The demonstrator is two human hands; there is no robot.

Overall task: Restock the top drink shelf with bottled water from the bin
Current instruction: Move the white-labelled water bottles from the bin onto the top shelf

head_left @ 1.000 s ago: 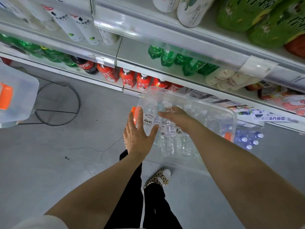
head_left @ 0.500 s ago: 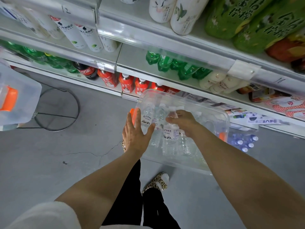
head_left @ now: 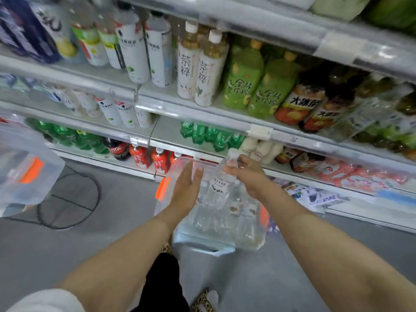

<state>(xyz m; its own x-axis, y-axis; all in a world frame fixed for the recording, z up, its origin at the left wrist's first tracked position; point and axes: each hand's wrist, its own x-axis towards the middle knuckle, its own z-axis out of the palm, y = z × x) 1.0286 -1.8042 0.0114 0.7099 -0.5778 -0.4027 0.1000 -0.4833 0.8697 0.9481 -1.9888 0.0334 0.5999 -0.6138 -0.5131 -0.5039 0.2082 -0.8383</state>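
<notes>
A clear plastic bin (head_left: 184, 233) with orange latches stands on the grey floor below the shelves, holding several water bottles. My right hand (head_left: 247, 174) grips one clear water bottle (head_left: 221, 183) by its neck, lifted above the bin and tilted. My left hand (head_left: 186, 188) hovers flat and open beside the bottle, over the bin's left part, touching nothing. The upper shelf rail (head_left: 258, 25) runs across the top of the view; the shelf above it is mostly out of view.
Shelves hold white tea bottles (head_left: 202, 68), green juice bottles (head_left: 258, 84), green soda (head_left: 202, 134) and red drinks (head_left: 159, 161). A second clear bin (head_left: 24, 167) sits at the left beside a round wire stool (head_left: 67, 201). Packets lie on the lowest shelf at right.
My right hand has lifted one water bottle out of the bin. My view has tilted upward, bringing higher shelves into sight. My left hand came off the bin's edge.
</notes>
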